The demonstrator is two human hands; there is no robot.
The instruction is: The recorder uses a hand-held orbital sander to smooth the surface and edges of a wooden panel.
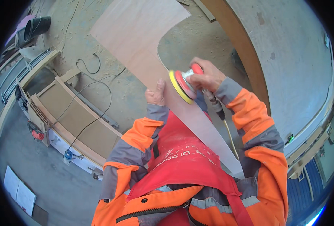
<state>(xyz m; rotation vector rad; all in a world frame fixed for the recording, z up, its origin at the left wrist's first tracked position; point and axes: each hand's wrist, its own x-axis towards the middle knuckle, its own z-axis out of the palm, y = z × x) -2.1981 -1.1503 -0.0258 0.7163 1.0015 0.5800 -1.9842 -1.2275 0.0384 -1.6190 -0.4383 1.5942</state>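
Note:
My right hand (209, 76) is wrapped round a red and silver air sander (185, 81) with a yellow pad. The sander is tilted, its pad at the right edge of a pale, thin wooden panel (136, 41), just below an inward curve in that edge. A hose (230, 135) runs from the sander down past my right forearm. My left hand (156, 93) grips the panel's left edge with the thumb on the upper face; its other fingers are mostly hidden. The panel slants from the far left down across my red apron (182, 139).
To the left lies a curved wooden frame (69, 109) with a black cable (109, 101) across it. A red tool (35, 132) and a blue one (68, 155) are at its side. A large grey surface (291, 56) with a brown curved edge stands at right. Shavings litter the floor (110, 71).

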